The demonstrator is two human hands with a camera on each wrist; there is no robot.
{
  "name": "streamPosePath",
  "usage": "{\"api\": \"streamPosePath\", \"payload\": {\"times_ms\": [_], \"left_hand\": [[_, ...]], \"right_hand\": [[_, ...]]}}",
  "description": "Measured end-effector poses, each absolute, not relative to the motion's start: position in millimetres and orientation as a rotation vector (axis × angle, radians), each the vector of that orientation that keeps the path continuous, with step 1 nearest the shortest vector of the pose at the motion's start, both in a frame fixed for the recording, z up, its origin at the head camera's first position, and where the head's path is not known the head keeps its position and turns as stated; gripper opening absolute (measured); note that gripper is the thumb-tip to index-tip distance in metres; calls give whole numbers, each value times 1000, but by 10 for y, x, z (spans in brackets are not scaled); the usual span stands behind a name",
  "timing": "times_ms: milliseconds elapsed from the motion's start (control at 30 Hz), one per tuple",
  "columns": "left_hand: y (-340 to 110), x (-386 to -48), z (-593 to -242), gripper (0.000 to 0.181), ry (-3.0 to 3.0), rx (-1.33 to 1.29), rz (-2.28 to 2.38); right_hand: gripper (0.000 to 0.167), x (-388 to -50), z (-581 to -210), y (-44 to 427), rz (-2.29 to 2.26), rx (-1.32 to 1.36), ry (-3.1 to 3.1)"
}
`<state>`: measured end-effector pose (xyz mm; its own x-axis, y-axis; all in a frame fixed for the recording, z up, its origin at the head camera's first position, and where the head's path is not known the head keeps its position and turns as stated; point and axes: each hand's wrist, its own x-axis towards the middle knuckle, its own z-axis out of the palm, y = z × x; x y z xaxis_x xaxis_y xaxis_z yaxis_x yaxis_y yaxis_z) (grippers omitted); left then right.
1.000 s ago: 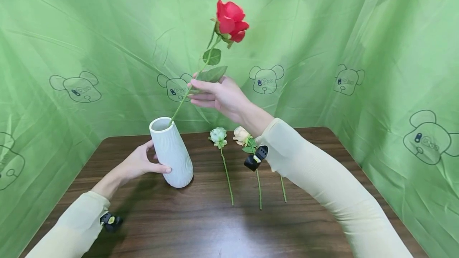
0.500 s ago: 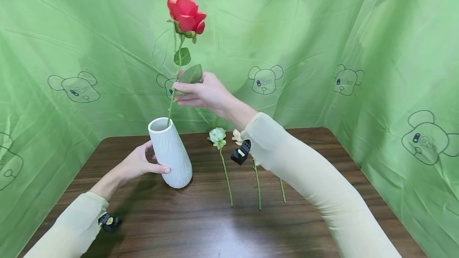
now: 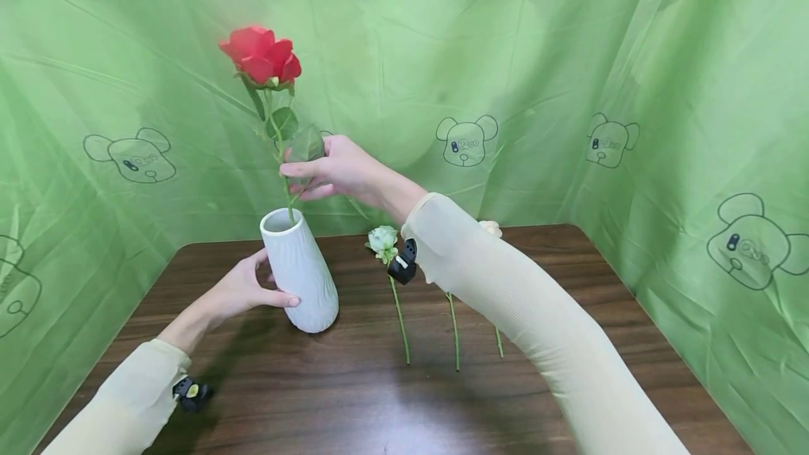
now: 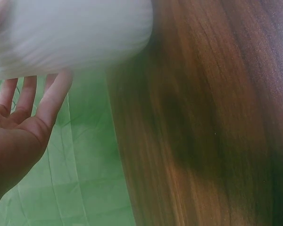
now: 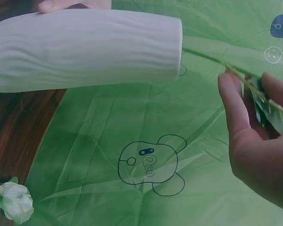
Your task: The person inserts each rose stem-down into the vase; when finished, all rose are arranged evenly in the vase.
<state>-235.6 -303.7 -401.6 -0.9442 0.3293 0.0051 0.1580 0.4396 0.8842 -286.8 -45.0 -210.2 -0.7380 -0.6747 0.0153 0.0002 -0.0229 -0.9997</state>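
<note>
A ribbed white vase point(image 3: 305, 279) stands on the table. My left hand point(image 3: 243, 288) grips its side, the thumb in front and the fingers behind; in the left wrist view several fingers point(image 4: 54, 99) touch the white wall. My right hand point(image 3: 344, 168) pinches the leafy green stem of a red rose point(image 3: 262, 55) between thumb and fingers. The stem's lower end passes into the vase mouth, where its tip is hidden. The bloom is above and left of the right hand, over the vase. In the right wrist view the stem point(image 5: 205, 55) enters the vase opening.
On the brown wooden table point(image 3: 303, 399), right of the vase, lies a pale green-white flower point(image 3: 382, 241). Two more stems lie beside it, partly hidden under the right sleeve point(image 3: 505, 286); a cream bloom point(image 3: 490, 228) shows beyond the sleeve. Green cloth point(image 3: 543, 76) surrounds the table.
My right hand has moved left and slightly down with the rose, swinging its bloom from right of the vase to the upper left. The left hand and vase have stayed in place.
</note>
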Motion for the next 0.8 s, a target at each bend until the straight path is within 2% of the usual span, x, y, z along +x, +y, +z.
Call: {"api": "streamPosePath", "payload": {"times_ms": [200,800], "left_hand": [[-3036,-2359,-4017,80,2550,420,1484],[-3059,-2328,-4019,81,2601,416,1422]], "right_hand": [[29,-2951,-2170,-527,-1694,-775,1746],[18,-2961,-2249,-684,-1580,-730,1756]]}}
